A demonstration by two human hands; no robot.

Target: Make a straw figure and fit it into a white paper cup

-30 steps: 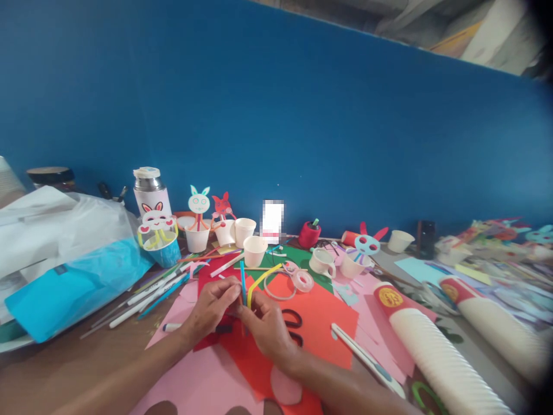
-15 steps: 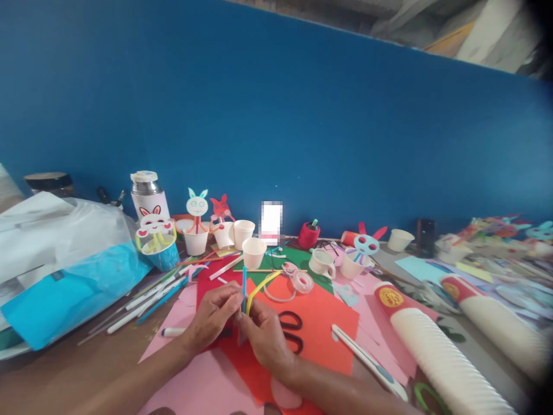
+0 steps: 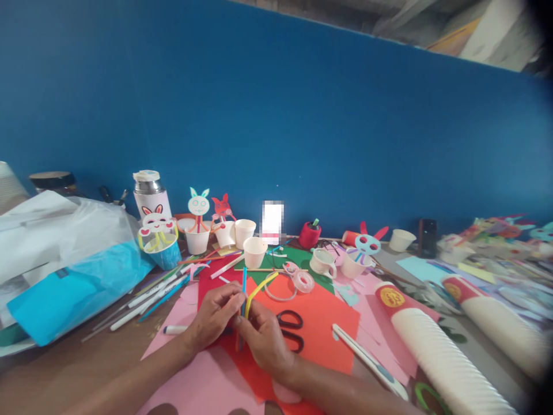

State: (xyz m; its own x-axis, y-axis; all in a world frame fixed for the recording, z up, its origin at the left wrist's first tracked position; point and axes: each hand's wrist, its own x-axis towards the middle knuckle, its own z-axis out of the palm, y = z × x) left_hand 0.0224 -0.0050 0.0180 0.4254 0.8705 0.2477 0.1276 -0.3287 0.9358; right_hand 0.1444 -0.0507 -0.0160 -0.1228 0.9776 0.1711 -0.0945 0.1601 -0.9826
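Over the red paper (image 3: 326,323), my left hand (image 3: 219,312) and my right hand (image 3: 264,335) meet with fingers closed in a pinch. Between them a blue drinking straw (image 3: 245,279) stands nearly upright, gripped at its side by my left fingers. A yellow straw (image 3: 260,287), bent toward the right, comes out of my right fingers close against the blue one. An orange-red end shows below the fingers; the exact grip is partly hidden. Black-handled scissors (image 3: 290,319) lie just right of my right hand, and a capped marker (image 3: 175,329) is by my left wrist.
Paper cups (image 3: 254,253) and paper animal figures (image 3: 199,206) stand along the blue wall (image 3: 276,115). A tape roll (image 3: 304,281), a mug (image 3: 323,263), a utility knife (image 3: 367,360) and stacked cups (image 3: 436,351) lie to the right. Pens (image 3: 147,300) and a plastic bag (image 3: 99,230) are left.
Both hands stay in nearly the same place. The yellow straw's free end has dipped slightly, and the whole view has shifted a little.
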